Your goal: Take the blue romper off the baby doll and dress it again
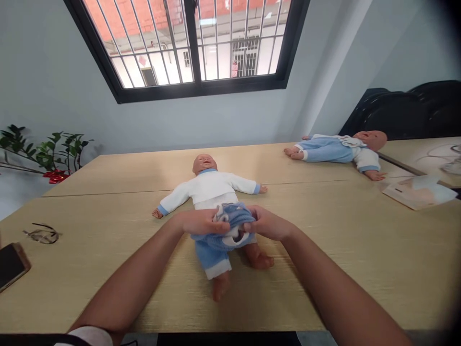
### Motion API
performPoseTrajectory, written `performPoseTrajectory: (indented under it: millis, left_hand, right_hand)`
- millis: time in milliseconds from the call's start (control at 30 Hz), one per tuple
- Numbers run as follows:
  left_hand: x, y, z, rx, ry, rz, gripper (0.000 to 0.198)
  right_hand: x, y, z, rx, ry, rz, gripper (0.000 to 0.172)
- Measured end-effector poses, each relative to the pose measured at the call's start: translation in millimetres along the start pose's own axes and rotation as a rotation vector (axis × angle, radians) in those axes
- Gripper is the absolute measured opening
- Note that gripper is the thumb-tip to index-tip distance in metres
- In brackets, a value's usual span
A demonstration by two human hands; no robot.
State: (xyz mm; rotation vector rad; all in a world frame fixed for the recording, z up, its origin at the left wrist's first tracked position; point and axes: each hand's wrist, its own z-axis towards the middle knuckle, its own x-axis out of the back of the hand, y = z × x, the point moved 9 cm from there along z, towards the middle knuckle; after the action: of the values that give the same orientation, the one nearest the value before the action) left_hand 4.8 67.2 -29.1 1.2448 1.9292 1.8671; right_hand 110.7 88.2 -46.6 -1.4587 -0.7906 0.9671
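A baby doll (209,187) in a white top lies on its back in the middle of the wooden table (360,250), head away from me. Bunched blue trousers (230,223) sit at its hips, with one leg covered and the other leg bare. My left hand (200,222) is closed on the left side of the trousers' waistband. My right hand (264,222) is closed on the right side of it. Both forearms reach in from the bottom edge.
A second dressed doll (342,149) lies at the far right of the table, by a flat package (418,191). A phone (10,266) and glasses (42,234) lie at the left edge. A plant (43,154) stands at back left, and black chairs (406,113) at back right.
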Motion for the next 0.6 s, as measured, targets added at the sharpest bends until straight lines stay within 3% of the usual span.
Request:
performPoseTrajectory:
  millis: [100, 300, 433, 533, 600]
  left_hand:
    - [-8.4, 2, -1, 0.087, -0.052, 0.011, 0.059]
    - [7.3, 12, 5, -0.074, 0.104, -0.091, 0.049]
    - [4.3, 2, 9, -0.119, 0.123, -0.306, 0.048]
    - [-5.9, -8, 9, -0.052, 0.061, -0.453, 0.057]
    - [-16.5, -5, 6, 0.005, -0.056, -0.415, 0.06]
  right_hand:
    - [-2, 6, -1, -0.013, 0.017, 0.038, 0.059]
    - [1, 9, -1, -0.021, 0.054, 0.126, 0.05]
    - [9, 1, 0, 0.027, 0.097, -0.048, 0.043]
    - [6, 0, 2, 0.019, 0.078, -0.193, 0.035]
    - [0, -1, 2, -0.001, 0.031, -0.253, 0.032]
